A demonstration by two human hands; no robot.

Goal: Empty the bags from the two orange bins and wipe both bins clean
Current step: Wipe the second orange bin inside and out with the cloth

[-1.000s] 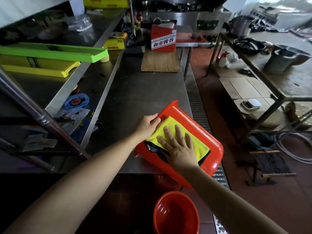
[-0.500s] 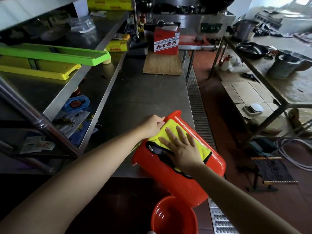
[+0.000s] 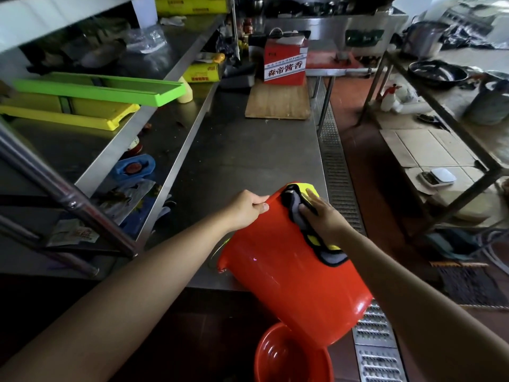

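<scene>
An orange bin (image 3: 292,282) lies tipped on its side over the near edge of the steel counter (image 3: 248,161), its mouth toward me. My left hand (image 3: 246,208) grips the bin's far bottom edge. My right hand (image 3: 325,219) lies flat on a yellow, grey and black cloth (image 3: 314,235) and presses it against the bin's outer wall. A second orange bin (image 3: 292,357) stands upright on the floor just below, and its inside shows nothing but bare plastic.
Shelves at left carry green (image 3: 104,88) and yellow (image 3: 68,114) trays. A wooden board (image 3: 278,103) and a red box (image 3: 285,63) sit at the counter's far end. A floor drain grate (image 3: 341,188) runs along the right; a metal rack (image 3: 446,128) stands beyond.
The bin has rolled toward me, so its side wall now faces up instead of its base. My right hand has slid the cloth from the base onto the wall.
</scene>
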